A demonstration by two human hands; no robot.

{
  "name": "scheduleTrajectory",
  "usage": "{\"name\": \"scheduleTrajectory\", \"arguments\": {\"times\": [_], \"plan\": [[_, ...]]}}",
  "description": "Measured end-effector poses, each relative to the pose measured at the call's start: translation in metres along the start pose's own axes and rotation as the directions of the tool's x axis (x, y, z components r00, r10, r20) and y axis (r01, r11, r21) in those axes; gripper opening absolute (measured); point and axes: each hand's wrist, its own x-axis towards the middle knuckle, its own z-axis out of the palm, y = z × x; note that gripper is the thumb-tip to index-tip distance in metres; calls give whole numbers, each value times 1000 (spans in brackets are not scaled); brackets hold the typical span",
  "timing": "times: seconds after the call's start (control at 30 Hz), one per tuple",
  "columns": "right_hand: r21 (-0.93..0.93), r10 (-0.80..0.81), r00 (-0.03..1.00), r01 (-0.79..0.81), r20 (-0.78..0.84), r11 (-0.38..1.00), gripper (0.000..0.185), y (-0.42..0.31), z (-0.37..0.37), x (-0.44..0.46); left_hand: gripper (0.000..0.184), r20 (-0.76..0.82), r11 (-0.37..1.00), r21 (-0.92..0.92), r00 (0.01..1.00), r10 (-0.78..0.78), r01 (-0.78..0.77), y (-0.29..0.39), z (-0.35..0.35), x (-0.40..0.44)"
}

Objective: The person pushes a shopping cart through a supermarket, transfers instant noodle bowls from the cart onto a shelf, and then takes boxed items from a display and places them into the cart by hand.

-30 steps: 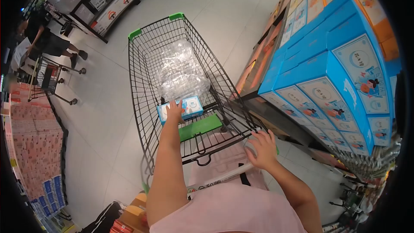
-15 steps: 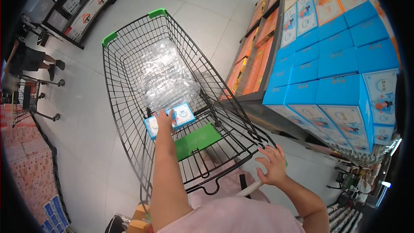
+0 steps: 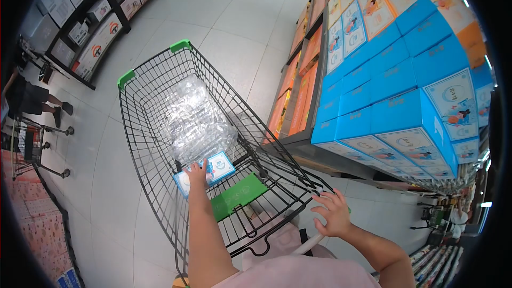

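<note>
In the shopping cart (image 3: 132, 144), a blue-and-white box (image 3: 221, 166) lies against a clear plastic-wrapped pack (image 3: 197, 112) of what look like bottles. My left hand (image 3: 197, 174) reaches down over the box, its fingers across the top and at the far edge. At the near right corner of the cart, my right hand (image 3: 332, 214) rests by the pale push handle (image 3: 310, 244). Its fingers are apart and loosely bent, not wrapped round the bar. The green panel (image 3: 239, 196) of the cart's seat lies just nearer than the box.
To the right, blue boxes (image 3: 392, 77) are stacked above a shelf of orange boxes (image 3: 305, 98). A dark rack with cartons (image 3: 101, 40) stands at far left. Near it are a person's legs (image 3: 56, 108) and another cart (image 3: 33, 141). Patterned cartons (image 3: 40, 213) line the lower left.
The view has shifted, so the cart and its load sit lower and slightly left. My left hand stays on the box; my right hand keeps its pose by the handle.
</note>
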Motion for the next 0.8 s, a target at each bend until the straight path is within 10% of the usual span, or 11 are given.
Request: {"name": "scheduleTrajectory", "arguments": {"times": [0.6,0.8], "plan": [[82,-15,997,22,-78,996,27,-3,3,-6,103,-203,1000,12,979,-9,12,14,33,-35],[56,-35,996,40,-83,998,28,1,14,-20,99,-295,979,-159,953,73,-124,29,-62,-84]]}}
